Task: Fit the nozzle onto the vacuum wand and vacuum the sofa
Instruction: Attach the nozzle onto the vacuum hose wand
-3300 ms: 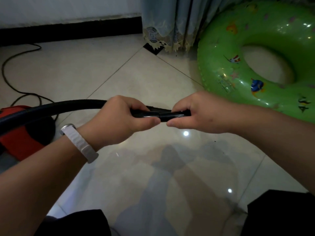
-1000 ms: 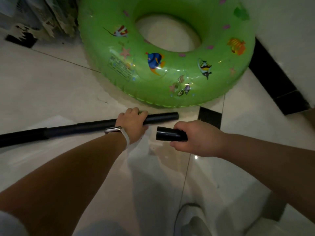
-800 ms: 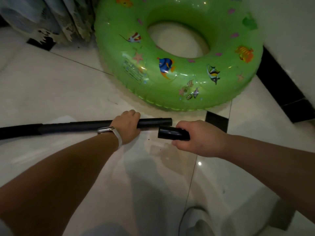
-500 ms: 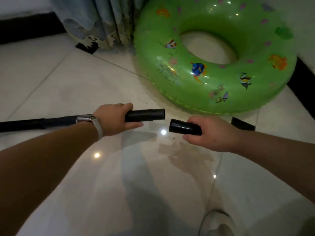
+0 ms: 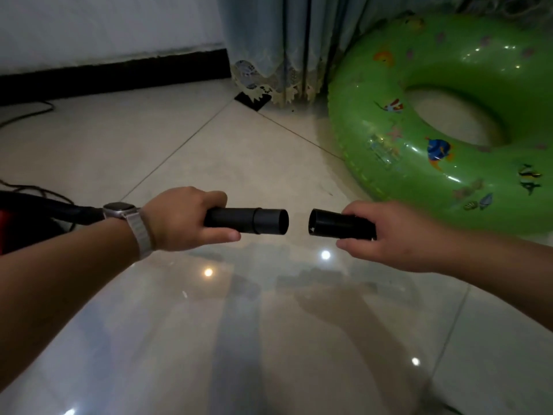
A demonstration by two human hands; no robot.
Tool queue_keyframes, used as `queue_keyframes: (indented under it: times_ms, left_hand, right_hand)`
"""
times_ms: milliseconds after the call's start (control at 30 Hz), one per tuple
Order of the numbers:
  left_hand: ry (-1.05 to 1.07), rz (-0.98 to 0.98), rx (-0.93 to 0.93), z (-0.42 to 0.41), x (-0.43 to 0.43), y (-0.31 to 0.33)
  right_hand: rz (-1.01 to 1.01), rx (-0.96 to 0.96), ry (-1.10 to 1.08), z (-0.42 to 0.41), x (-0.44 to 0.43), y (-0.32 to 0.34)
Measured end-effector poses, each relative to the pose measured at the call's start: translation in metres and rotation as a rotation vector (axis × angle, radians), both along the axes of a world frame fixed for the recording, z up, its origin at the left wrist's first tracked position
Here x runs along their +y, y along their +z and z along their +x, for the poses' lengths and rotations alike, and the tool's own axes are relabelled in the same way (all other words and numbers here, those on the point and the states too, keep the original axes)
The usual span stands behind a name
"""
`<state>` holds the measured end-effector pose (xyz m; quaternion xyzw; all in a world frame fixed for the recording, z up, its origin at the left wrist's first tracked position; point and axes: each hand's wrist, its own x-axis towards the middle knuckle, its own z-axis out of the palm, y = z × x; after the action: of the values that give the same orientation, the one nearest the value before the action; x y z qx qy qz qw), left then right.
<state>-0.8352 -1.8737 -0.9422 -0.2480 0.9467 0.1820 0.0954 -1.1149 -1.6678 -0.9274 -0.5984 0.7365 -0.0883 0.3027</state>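
Note:
My left hand [image 5: 185, 221] grips the black vacuum wand [image 5: 248, 221] near its open end, which points right. The hose behind my wrist runs left to the red vacuum body [image 5: 7, 226] at the left edge. My right hand [image 5: 395, 235] holds the short black nozzle [image 5: 335, 227], its open end facing left toward the wand. The two open ends are level and apart, with a small gap between them. Both are held above the glossy tiled floor. No sofa is in view.
A green inflatable swim ring [image 5: 449, 121] lies on the floor at the right, close behind my right hand. Curtains [image 5: 284, 46] hang at the back centre. A black cable [image 5: 27, 115] trails along the floor at the left, by the dark skirting.
My view has swung left and up. Both hands lifted and lined the wand's end and the nozzle up end to end; they were offset a moment ago.

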Motion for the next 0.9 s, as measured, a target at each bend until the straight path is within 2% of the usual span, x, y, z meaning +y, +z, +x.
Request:
queue_keyframes:
  times_ms: [200, 500, 767, 900]
  left_hand:
    - [-0.019, -0.135, -0.047, 0.018, 0.008, 0.015]
    - [0.046, -0.251, -0.084, 0.043, -0.004, 0.029]
    - [0.060, -0.280, -0.135, 0.045, -0.003, 0.030]
    - [0.079, -0.247, -0.187, 0.039, 0.002, 0.035]
  right_hand:
    - [-0.013, 0.043, 0.120, 0.027, -0.020, 0.008]
    - [-0.068, 0.022, 0.102, 0.046, -0.039, 0.014]
    - [-0.067, 0.197, 0.199, 0.057, -0.047, 0.015]
    - [-0.082, 0.226, 0.191, 0.058, -0.048, 0.015]
